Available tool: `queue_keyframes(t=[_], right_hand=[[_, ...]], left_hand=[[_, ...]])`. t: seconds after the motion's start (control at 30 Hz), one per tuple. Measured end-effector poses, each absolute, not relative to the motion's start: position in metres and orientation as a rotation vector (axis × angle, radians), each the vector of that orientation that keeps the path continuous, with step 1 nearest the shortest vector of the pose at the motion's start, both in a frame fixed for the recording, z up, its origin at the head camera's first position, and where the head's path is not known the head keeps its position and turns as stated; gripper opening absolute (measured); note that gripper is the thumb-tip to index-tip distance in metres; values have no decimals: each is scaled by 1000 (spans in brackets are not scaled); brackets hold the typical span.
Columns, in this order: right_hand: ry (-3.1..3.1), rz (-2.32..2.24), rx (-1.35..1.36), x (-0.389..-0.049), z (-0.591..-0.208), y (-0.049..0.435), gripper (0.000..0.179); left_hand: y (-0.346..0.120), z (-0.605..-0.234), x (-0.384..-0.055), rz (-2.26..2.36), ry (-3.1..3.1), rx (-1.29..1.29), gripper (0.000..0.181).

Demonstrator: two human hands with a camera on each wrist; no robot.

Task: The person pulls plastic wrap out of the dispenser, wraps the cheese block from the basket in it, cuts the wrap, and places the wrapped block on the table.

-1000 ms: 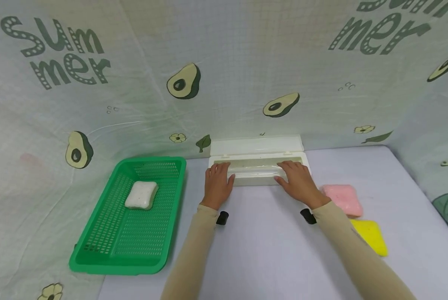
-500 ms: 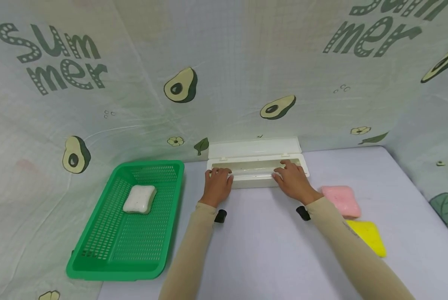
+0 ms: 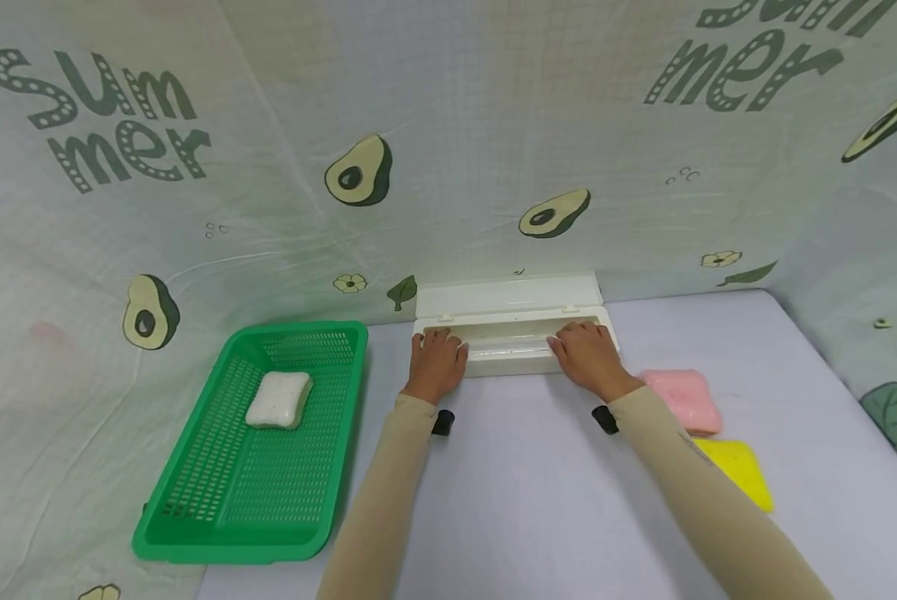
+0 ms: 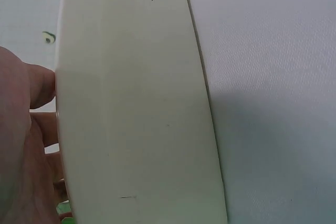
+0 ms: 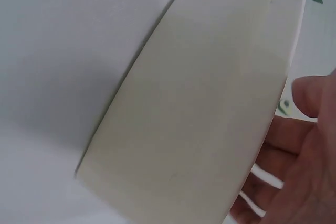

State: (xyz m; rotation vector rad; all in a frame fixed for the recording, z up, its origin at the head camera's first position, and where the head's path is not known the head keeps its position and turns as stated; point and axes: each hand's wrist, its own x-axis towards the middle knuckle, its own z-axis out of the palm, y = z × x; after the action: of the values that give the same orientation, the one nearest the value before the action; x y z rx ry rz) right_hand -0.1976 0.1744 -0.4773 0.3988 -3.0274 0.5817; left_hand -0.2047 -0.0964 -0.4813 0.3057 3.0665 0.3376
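A long white box [image 3: 508, 367] stands against the back wall with its hinged lid [image 3: 508, 293] raised. Between my hands, a clear shiny strip [image 3: 510, 347] shows along the box's inside near its front edge. My left hand [image 3: 437, 368] is at the box's left end and my right hand [image 3: 593, 360] at its right end, fingers bent over the front rim into it. In the left wrist view, the thumb [image 4: 43, 85] meets the rim; the right wrist view shows the fingers [image 5: 286, 135] behind it. The box wall hides the fingertips, so whether they pinch anything is unclear.
To the left is a green perforated basket [image 3: 343, 467] with a white pillow-shaped block [image 3: 278, 400] inside. A pink block [image 3: 684, 402] and a yellow block [image 3: 737, 472] lie on the white table [image 3: 519, 500] by the right forearm. An avocado-patterned cloth [image 3: 448, 125] rises behind.
My right hand's fingers, stretched toward the back of the box earlier, are now bent at its front edge. The left hand has shifted slightly. Both remain at the box's ends.
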Motion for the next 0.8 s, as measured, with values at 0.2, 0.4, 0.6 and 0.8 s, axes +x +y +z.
queue_keyframes(t=[0.2,0.4,0.6,0.8], right_hand=[[-2847,742,523,-196,-479,192,29],[-2720,877,629,-194,-485,208,29],[-2614,950,695,-193,-489,214,29],[-2608,965,688,-193,-488,216,28]], left_hand=[[-98,-483,-206,308,3085,331,43],[-99,-483,-205,366,3080,379,39],[-97,-484,-207,427,3082,402,37],[-98,-488,-208,468,3136,420,31]])
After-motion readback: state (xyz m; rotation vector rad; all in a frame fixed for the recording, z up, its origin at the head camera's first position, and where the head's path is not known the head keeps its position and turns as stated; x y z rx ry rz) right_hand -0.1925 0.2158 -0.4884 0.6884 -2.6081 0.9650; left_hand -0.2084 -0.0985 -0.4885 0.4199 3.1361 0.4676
